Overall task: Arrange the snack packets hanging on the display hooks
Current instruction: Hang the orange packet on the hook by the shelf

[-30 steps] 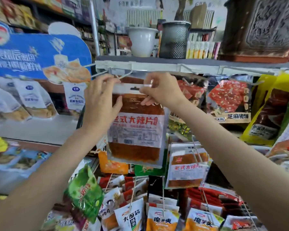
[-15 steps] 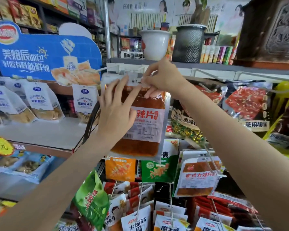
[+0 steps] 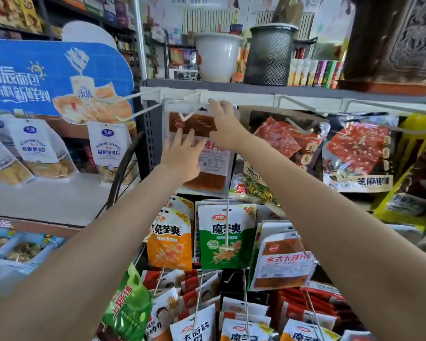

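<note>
Shop shelving fills the background, with a blue bread sign far to the left of your fingers. Your left hand lies flat against the spicy strip packet, its fingers straight and spread, gripping nothing. That packet hangs from the white display hook, just above those fingers. Your right hand holds the packet's top right corner, with the fingers curled at the header near the hook rail. Below both hands hang an orange konjac packet and a green konjac packet. To the right of your right fingers hangs a red sesame packet.
</note>
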`<state>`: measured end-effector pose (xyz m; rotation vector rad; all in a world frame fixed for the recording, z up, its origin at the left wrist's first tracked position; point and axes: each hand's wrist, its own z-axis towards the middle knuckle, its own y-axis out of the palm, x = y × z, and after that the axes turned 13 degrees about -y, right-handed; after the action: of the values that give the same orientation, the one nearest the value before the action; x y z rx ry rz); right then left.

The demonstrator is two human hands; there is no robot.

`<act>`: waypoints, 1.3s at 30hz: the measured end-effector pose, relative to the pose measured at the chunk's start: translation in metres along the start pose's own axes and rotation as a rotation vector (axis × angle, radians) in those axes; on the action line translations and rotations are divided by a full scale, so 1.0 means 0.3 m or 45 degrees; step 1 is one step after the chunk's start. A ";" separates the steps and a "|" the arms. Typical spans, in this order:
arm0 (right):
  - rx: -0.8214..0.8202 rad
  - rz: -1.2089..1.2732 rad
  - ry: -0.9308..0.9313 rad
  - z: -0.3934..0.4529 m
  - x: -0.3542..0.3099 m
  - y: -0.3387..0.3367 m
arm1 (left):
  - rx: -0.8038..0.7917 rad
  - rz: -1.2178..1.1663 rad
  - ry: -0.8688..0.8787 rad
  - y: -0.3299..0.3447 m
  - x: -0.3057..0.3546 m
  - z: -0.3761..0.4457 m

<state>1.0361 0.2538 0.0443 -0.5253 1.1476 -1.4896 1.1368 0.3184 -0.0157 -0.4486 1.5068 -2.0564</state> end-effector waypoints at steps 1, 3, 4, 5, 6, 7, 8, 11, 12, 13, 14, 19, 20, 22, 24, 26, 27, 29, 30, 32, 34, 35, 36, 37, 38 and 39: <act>0.032 -0.011 -0.044 -0.025 0.008 -0.001 | -0.024 -0.033 0.004 0.006 0.015 -0.008; 0.094 -0.021 -0.140 -0.108 0.019 -0.019 | 0.068 -0.135 0.059 0.019 0.052 -0.052; 0.088 0.002 -0.185 -0.160 0.027 -0.033 | 0.143 -0.200 0.093 0.026 0.074 -0.084; 0.028 0.033 -0.217 -0.221 0.044 -0.047 | 0.208 -0.273 0.121 0.035 0.098 -0.123; -0.074 0.068 -0.221 -0.289 0.067 -0.058 | 0.250 -0.353 0.154 0.044 0.126 -0.165; -0.187 0.109 -0.193 -0.359 0.098 -0.067 | 0.265 -0.422 0.202 0.055 0.159 -0.206; -0.295 0.126 -0.145 -0.428 0.137 -0.074 | 0.251 -0.466 0.262 0.069 0.196 -0.247; -0.510 -0.002 0.059 -0.583 0.278 -0.077 | 0.073 -0.483 0.403 0.133 0.321 -0.323; -0.556 -0.053 0.122 -0.624 0.328 -0.071 | -0.004 -0.445 0.443 0.161 0.363 -0.332; -0.594 -0.102 0.185 -0.657 0.377 -0.060 | -0.088 -0.382 0.475 0.191 0.402 -0.336; -0.620 -0.152 0.251 -0.687 0.421 -0.047 | -0.170 -0.308 0.498 0.218 0.437 -0.338; -0.647 -0.115 0.425 -0.787 0.561 0.069 | -0.295 -0.126 0.484 0.320 0.543 -0.358; -0.662 -0.112 0.428 -0.796 0.573 0.093 | -0.293 -0.152 0.457 0.329 0.555 -0.363; -0.619 -0.150 0.391 -0.808 0.595 0.132 | -0.245 -0.178 0.436 0.343 0.577 -0.373; -0.488 -0.204 0.381 -0.806 0.593 0.141 | -0.169 -0.169 0.431 0.349 0.593 -0.384; -0.460 -0.297 0.386 -0.803 0.573 0.129 | -0.129 -0.189 0.424 0.341 0.600 -0.387; -0.477 -0.345 0.370 -0.803 0.562 0.121 | -0.136 -0.208 0.427 0.334 0.601 -0.387; -0.490 -0.403 0.322 -0.808 0.551 0.111 | -0.176 -0.228 0.455 0.315 0.598 -0.385; -0.498 -0.402 0.302 -0.810 0.546 0.105 | -0.197 -0.228 0.474 0.302 0.596 -0.384; -0.563 -0.312 0.273 -0.823 0.535 0.084 | -0.297 -0.236 0.519 0.265 0.592 -0.388; -0.654 -0.081 0.322 -0.838 0.519 0.040 | -0.479 -0.267 0.595 0.215 0.583 -0.395; -0.687 0.069 0.373 -0.847 0.505 0.011 | -0.562 -0.293 0.636 0.187 0.574 -0.399; -0.714 0.199 0.417 -0.854 0.484 -0.021 | -0.629 -0.330 0.664 0.158 0.563 -0.404; -0.731 0.297 0.445 -0.860 0.457 -0.054 | -0.670 -0.370 0.685 0.129 0.547 -0.409; -0.726 0.349 0.449 -0.863 0.427 -0.084 | -0.682 -0.405 0.697 0.100 0.525 -0.410; -0.697 0.369 0.433 -0.859 0.396 -0.112 | -0.668 -0.445 0.699 0.069 0.499 -0.408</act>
<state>0.7740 0.2347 -0.0679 -0.4519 1.8372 -1.0279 0.9538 0.3169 -0.0817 -0.3735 2.4734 -2.1301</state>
